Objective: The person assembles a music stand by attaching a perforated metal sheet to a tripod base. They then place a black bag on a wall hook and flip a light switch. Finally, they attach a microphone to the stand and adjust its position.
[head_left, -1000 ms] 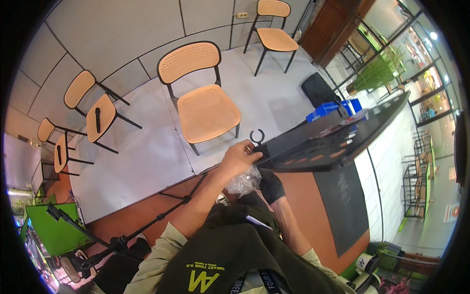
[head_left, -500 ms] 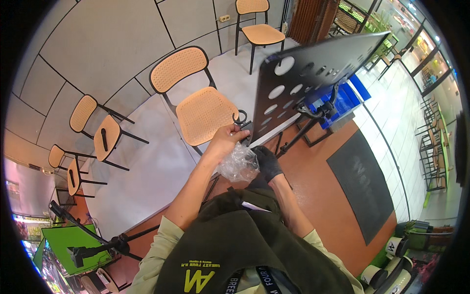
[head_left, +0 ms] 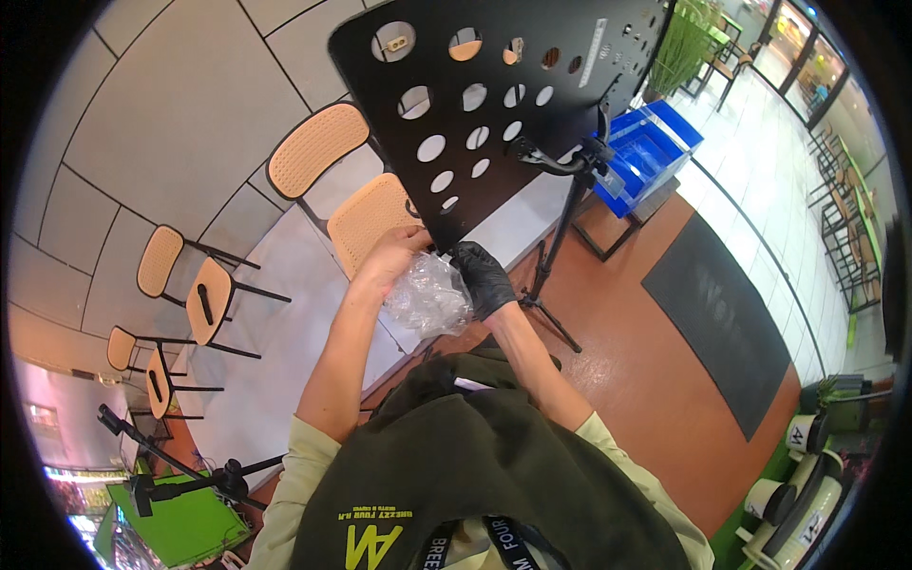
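Note:
My bare left hand [head_left: 391,256] is closed with its fingertips pinched at the lower corner of a black perforated music stand [head_left: 454,180]; what lies between them is hidden. A small black curved piece [head_left: 411,211] shows just above these fingers, partly behind the stand. Beside it, my right hand [head_left: 483,278], in a black glove, has its fingers curled at the same corner. Crumpled clear plastic bag [head_left: 429,299] hangs between both hands, against the gloved fingers, which seem to grip it.
A tripod leg set [head_left: 554,237] carries the stand. Behind it, a blue bin [head_left: 641,161] rests on a low table. A cane-seated chair [head_left: 361,223] is close beyond my left hand. A microphone stand [head_left: 228,480] is at lower left, and a dark mat [head_left: 722,323] lies right.
The music stand now shows more face-on and farther left in view, covering part of the chair. Both hands remain at its corner with the plastic; the black ring-shaped piece is now mostly hidden.

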A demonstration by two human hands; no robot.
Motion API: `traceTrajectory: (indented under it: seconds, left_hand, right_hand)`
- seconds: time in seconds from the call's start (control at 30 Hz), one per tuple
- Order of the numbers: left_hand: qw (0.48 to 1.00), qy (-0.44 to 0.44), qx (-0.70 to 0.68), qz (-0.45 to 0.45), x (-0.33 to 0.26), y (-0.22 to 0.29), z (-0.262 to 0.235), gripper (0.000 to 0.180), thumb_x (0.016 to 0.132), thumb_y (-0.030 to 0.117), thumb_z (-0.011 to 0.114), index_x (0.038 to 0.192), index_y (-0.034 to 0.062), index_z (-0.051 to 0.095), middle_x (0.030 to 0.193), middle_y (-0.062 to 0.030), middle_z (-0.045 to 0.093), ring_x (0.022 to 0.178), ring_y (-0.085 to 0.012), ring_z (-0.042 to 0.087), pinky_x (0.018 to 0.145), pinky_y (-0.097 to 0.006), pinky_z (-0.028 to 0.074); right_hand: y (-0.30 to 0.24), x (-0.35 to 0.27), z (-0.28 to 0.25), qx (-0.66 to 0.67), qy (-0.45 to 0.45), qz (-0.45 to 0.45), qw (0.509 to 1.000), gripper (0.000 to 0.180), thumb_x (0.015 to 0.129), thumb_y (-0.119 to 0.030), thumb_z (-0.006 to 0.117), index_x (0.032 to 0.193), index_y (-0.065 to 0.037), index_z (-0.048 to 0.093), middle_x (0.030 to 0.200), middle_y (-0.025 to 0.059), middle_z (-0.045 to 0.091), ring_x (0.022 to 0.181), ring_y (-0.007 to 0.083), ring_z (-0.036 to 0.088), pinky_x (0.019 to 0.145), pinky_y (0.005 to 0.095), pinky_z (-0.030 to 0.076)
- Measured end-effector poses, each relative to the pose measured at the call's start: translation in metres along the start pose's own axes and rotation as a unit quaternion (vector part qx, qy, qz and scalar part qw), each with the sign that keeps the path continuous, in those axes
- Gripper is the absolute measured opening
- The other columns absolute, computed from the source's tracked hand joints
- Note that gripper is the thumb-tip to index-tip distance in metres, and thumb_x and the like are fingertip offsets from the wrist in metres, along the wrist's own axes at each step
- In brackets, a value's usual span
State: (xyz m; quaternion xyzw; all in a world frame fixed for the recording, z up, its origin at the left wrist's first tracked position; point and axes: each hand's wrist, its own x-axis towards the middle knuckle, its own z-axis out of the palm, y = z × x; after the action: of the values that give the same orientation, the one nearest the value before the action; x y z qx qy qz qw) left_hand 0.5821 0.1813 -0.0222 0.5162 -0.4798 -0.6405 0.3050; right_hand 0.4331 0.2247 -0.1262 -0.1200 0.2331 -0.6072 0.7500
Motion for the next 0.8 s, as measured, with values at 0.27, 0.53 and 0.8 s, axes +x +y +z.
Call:
traceTrajectory:
  seconds: [0.27, 0.53, 0.8]
  left_hand:
    - [1.0, -0.019, -0.005, 0.012, 0.006, -0.003, -0.003, 0.024, 0.089, 0.014, 0.061, 0.106, -0.0027, 0.065, 0.089, -0.0038, 0.067, 0.073, -0.0099, 0.061, 0.066, -0.023, 0.047]
    - [1.0, -0.01, -0.005, 0.005, 0.006, 0.002, 0.0, 0.019, 0.088, 0.012, 0.063, 0.101, -0.0005, 0.065, 0.084, -0.0014, 0.064, 0.069, -0.0079, 0.057, 0.062, -0.023, 0.045]
    - [0.999, -0.005, 0.014, 0.034, 0.005, 0.004, 0.002, 0.02, 0.088, 0.014, 0.065, 0.101, -0.0009, 0.066, 0.084, -0.0008, 0.064, 0.068, -0.0071, 0.056, 0.061, -0.022, 0.043]
  right_hand:
    - [0.002, 0.0, 0.004, 0.084, 0.004, 0.009, 0.996, 0.014, 0.093, -0.007, 0.057, 0.106, -0.004, 0.061, 0.092, 0.0063, 0.064, 0.082, 0.0153, 0.062, 0.07, 0.0264, 0.052]
    - [0.008, 0.011, 0.012, 0.109, -0.005, 0.041, 0.993, 0.015, 0.095, -0.012, 0.052, 0.104, -0.005, 0.062, 0.093, 0.0078, 0.066, 0.081, 0.0175, 0.063, 0.071, 0.0285, 0.055]
    - [0.015, 0.018, 0.023, 0.156, 0.012, 0.063, 0.986, 0.015, 0.094, -0.013, 0.054, 0.104, -0.006, 0.062, 0.092, 0.0073, 0.066, 0.074, 0.0167, 0.064, 0.067, 0.0276, 0.056]
